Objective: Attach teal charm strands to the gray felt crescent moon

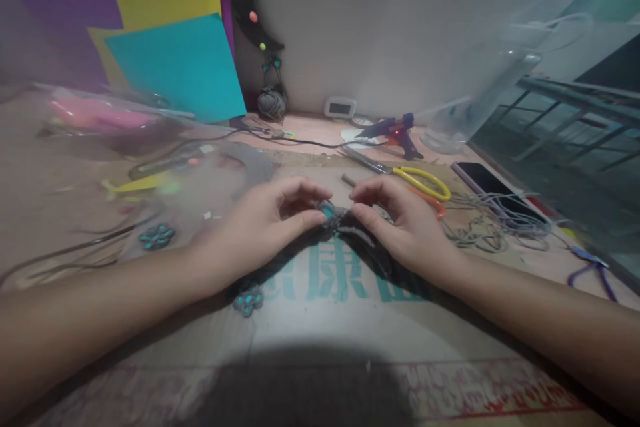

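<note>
Two hands, head view: we see the left hand [280, 217] pinching a turquoise-and-grey piece [328, 211] over the middle of the bench [555, 267], the right hand [407, 223] apparently pinching its right end; blur limits us. Risks, we judge: piece slips if either pinch loosens; loose cord [480, 233] snags the right hand; glue gun [400, 133], red light showing, burns if brushed.

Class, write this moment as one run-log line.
left hand: holding grey-and-turquoise piece | right hand: at piece's right end, grip unclear | nearby: scissors, glue gun, phone
</note>
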{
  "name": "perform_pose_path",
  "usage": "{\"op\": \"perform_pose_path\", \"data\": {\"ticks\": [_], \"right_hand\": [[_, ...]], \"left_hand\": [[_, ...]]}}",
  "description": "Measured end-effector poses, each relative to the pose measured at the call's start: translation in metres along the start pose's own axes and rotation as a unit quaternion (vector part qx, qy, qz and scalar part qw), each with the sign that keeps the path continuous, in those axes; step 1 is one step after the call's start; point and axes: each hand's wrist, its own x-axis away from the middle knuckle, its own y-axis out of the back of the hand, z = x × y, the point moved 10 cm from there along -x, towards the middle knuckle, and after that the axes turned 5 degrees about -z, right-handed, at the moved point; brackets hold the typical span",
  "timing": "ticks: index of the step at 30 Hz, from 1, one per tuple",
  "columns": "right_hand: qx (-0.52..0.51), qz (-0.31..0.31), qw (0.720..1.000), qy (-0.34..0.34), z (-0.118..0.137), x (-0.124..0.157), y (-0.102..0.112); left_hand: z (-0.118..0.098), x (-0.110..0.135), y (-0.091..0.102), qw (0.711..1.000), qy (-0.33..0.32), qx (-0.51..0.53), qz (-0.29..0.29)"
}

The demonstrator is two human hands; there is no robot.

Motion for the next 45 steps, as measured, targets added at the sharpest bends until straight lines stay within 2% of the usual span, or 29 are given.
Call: {"op": "perform_pose_path", "data": {"ticks": [5, 8, 16, 19, 23, 27, 30, 33, 40, 45], "right_hand": [[-0.028, 0.044, 0.999, -0.016, -0.002, -0.001, -0.007], [-0.052, 0.040, 0.998, -0.002, 0.005, 0.000, -0.007], [-0.070, 0.002, 0.997, -0.016, -0.005, 0.002, -0.002], [-0.057, 0.021, 0.998, -0.016, -0.005, 0.004, -0.003], [-0.050, 0.033, 0.998, -0.029, 0.001, 0.004, -0.004], [-0.069, 0.075, 0.993, -0.062, 0.007, 0.004, -0.014], [-0.071, 0.103, 0.991, -0.055, 0.013, 0.004, -0.021], [-0.090, 0.106, 0.990, -0.031, 0.018, 0.003, -0.024], [-0.199, 0.132, 0.961, -0.142, -0.003, 0.010, -0.039], [-0.191, 0.137, 0.958, -0.164, -0.007, 0.012, -0.041]], "left_hand": [[-0.011, 0.000, 0.002, 0.999, -0.005, -0.039, 0.013], [-0.015, 0.001, 0.005, 0.999, -0.002, -0.039, 0.001], [0.002, 0.000, 0.005, 0.999, 0.028, -0.003, -0.014], [-0.002, -0.001, 0.007, 0.999, 0.031, -0.013, -0.012], [-0.018, -0.002, 0.015, 0.998, 0.033, -0.056, -0.016], [-0.030, -0.002, 0.020, 0.998, 0.033, -0.050, -0.030], [-0.030, -0.001, 0.017, 0.999, 0.027, -0.024, -0.023], [-0.023, 0.000, 0.011, 1.000, 0.025, 0.005, -0.008], [-0.012, 0.004, 0.005, 0.999, 0.028, 0.026, 0.002], [-0.008, 0.008, -0.002, 0.997, 0.043, 0.055, 0.023]]}}
